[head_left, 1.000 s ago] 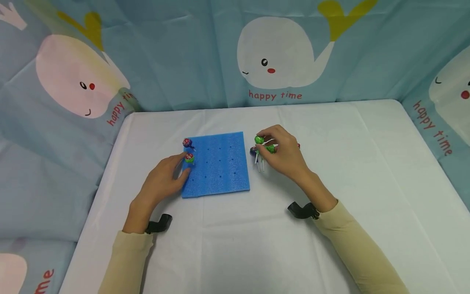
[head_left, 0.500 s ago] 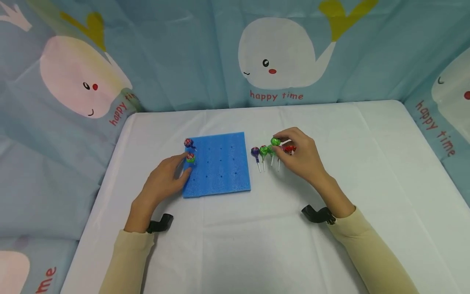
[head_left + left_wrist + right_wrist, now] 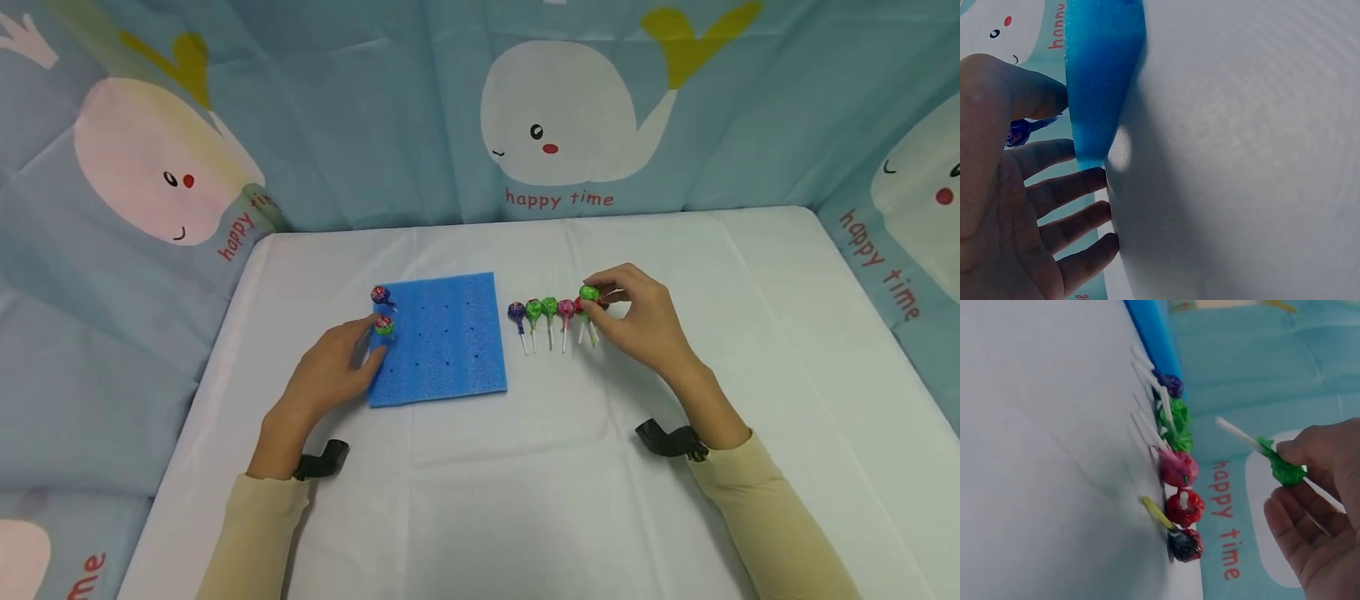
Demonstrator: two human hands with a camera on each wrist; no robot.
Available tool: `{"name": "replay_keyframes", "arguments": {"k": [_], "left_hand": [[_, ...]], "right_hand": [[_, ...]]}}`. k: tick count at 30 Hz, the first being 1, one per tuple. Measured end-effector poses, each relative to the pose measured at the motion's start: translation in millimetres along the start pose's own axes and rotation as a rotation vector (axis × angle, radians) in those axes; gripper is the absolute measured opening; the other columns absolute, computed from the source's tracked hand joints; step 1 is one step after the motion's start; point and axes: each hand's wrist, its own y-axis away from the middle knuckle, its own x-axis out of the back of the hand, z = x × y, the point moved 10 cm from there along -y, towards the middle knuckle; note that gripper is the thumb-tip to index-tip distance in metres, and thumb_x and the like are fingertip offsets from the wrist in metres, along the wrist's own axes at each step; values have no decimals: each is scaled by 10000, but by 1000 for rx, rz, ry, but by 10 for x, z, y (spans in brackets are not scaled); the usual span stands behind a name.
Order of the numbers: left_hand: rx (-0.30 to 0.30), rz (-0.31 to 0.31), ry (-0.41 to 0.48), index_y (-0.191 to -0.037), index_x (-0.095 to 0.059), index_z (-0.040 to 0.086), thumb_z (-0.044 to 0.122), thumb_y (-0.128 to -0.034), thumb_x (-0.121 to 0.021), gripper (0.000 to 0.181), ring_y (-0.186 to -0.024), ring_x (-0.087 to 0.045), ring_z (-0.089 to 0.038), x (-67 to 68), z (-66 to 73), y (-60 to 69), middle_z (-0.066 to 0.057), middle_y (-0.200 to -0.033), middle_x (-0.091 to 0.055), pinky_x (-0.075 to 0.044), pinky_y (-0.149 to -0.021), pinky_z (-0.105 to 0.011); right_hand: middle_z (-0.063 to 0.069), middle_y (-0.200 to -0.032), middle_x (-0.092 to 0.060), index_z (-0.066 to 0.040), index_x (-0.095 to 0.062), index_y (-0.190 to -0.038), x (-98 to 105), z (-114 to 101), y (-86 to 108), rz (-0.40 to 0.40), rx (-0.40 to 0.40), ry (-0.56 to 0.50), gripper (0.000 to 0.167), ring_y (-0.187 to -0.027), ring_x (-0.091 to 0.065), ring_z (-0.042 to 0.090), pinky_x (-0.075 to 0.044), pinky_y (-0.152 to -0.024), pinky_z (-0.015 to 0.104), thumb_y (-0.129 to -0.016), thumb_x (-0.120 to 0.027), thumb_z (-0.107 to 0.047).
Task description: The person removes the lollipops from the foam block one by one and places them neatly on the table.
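Observation:
My right hand (image 3: 641,321) pinches a green-wrapped lollipop (image 3: 1286,470) by its head between thumb and fingers, with the white stick pointing away. It hovers above the right end of a row of lollipops: purple (image 3: 517,312), two green (image 3: 550,307), pink (image 3: 566,309), red (image 3: 1185,507) and a dark red one (image 3: 1186,545) on a yellow stick. My left hand (image 3: 326,367) rests at the left edge of a blue foam board (image 3: 442,350), fingers and thumb fairly straight. Beside its fingertips, a purple-red lollipop (image 3: 380,295) and a red-green lollipop (image 3: 384,325) stand in the board.
Several small holes dot the foam board's surface. A white cloth (image 3: 465,500) covers the table. Behind it hangs a blue curtain (image 3: 420,108) printed with whales, which also runs along the left and right sides.
My right hand has moved rightward along the row with the green lollipop, uncovering more of the lollipops on the table. My left hand stays at the board's edge.

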Motion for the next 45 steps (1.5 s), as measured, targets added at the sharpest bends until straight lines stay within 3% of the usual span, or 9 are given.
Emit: {"name": "replay_keyframes", "arguments": {"k": [10,19,23,26,30,32,45], "left_hand": [[-6,-8,-10,-1612,-429,63,340,-1073,-558,620,-1508,-446,-470,-28,14,41,-246,-1600,-511,-376,-1229,-674],[2,-7,-26,-1613,-424,59,335,-1071,-560,623,-1504,-447,-477,12,24,37,-256,-1595,-510,-386,-1216,-685],[-16,11,-22,-1608,-433,60,342,-1068,-559,622,-1500,-457,-473,32,32,-3,-250,-1592,-517,-390,-1215,-682],[-21,18,-19,-1608,-435,62,350,-1069,-553,622,-1498,-461,-471,38,40,-26,-248,-1590,-520,-392,-1216,-678],[-4,2,-26,-1615,-423,65,351,-1074,-547,624,-1500,-454,-479,12,11,-13,-256,-1595,-511,-390,-1214,-684],[1,-6,-27,-1616,-422,64,352,-1075,-547,625,-1500,-451,-483,2,1,5,-259,-1597,-508,-391,-1211,-689],[-11,10,-12,-1612,-427,62,347,-1077,-550,618,-1507,-442,-478,22,23,2,-252,-1603,-502,-380,-1219,-687]], "right_hand": [[147,-1110,-709,6,-735,-1138,72,227,114,-40,-79,21,259,-934,-726,283,-521,-866,22,-887,-787,42],[180,-1128,-693,24,-723,-1176,115,462,147,-67,-146,46,263,-961,-740,320,-577,-873,96,-918,-774,12],[187,-1111,-698,30,-718,-1176,137,544,134,-98,-163,92,256,-957,-720,313,-563,-853,73,-928,-770,-12],[192,-1104,-704,25,-723,-1170,152,581,118,-111,-180,112,246,-960,-720,327,-609,-857,171,-938,-770,-40],[209,-1128,-698,29,-716,-1178,128,643,125,-139,-220,116,250,-993,-725,358,-634,-900,452,-948,-760,-56],[221,-1132,-693,32,-712,-1184,114,671,140,-151,-242,115,252,-1006,-723,376,-621,-911,525,-952,-752,-58],[246,-1103,-728,28,-720,-1191,68,733,155,-154,-262,166,245,-996,-722,399,-613,-887,568,-972,-711,-82]]}}
